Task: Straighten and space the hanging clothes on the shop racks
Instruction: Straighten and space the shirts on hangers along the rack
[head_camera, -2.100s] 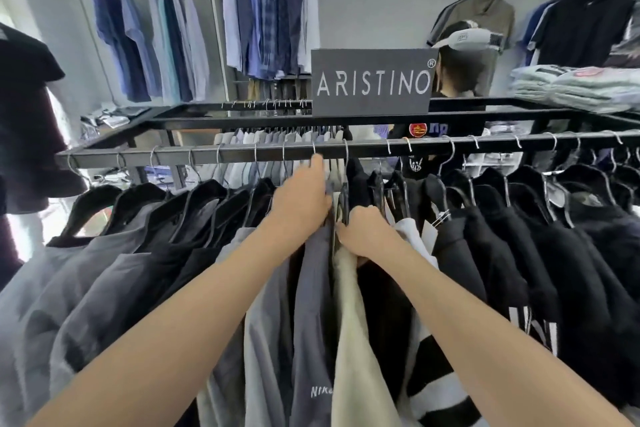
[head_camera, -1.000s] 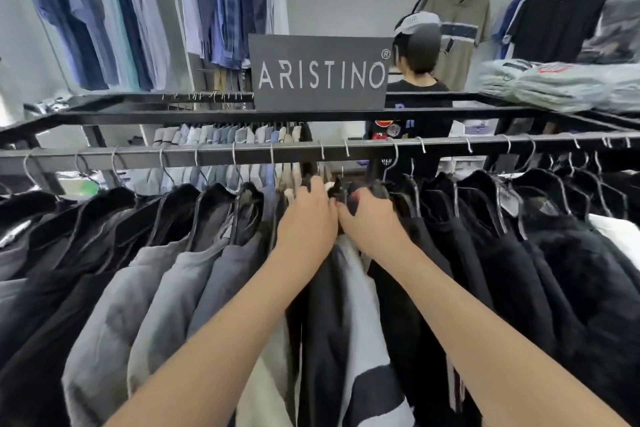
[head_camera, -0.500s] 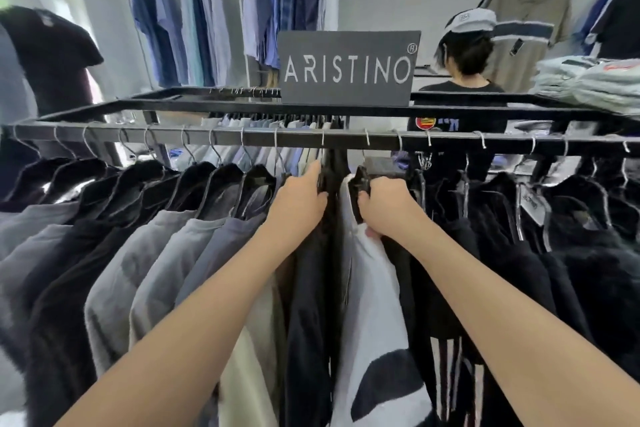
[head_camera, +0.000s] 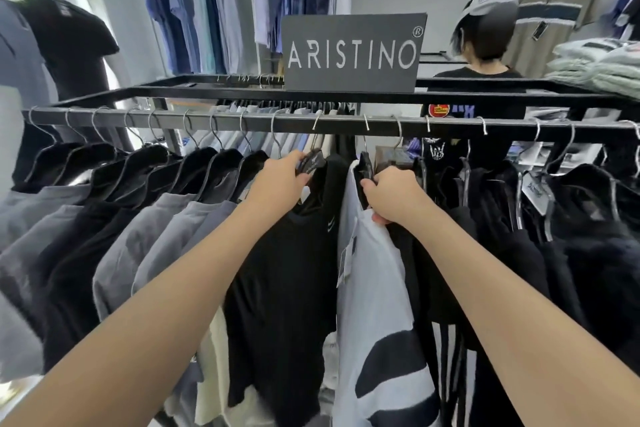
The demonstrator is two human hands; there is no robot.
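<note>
Clothes on black plastic hangers with silver wire hooks are hanging in a row from the near black metal rail [head_camera: 242, 122] of a shop rack, filling it from edge to edge. At the left, grey and black tops [head_camera: 138, 218] are sitting with even gaps between their hooks. Next to them, a black T-shirt [head_camera: 287, 270] is hanging square to the rail. The left hand [head_camera: 280, 180] is gripping it at the neck, fingers curled round the top of its black hanger [head_camera: 313, 161]. A narrow gap is showing between this shirt and a white T-shirt with black patches [head_camera: 374, 288], which has a paper tag dangling on its left edge. The right hand [head_camera: 394, 198] is clutching the white shirt at the shoulder, fingers closed over the fabric and the end of its hanger [head_camera: 365, 163]. To the right, black garments [head_camera: 571, 236] are crowding closer together.

On the rack's upper frame, a grey ARISTINO sign [head_camera: 351, 52] is standing upright in the middle, and folded pale green clothes [head_camera: 599, 69] are lying stacked at the right end. Beyond the rack, a person in a white cap [head_camera: 485, 35] is standing.
</note>
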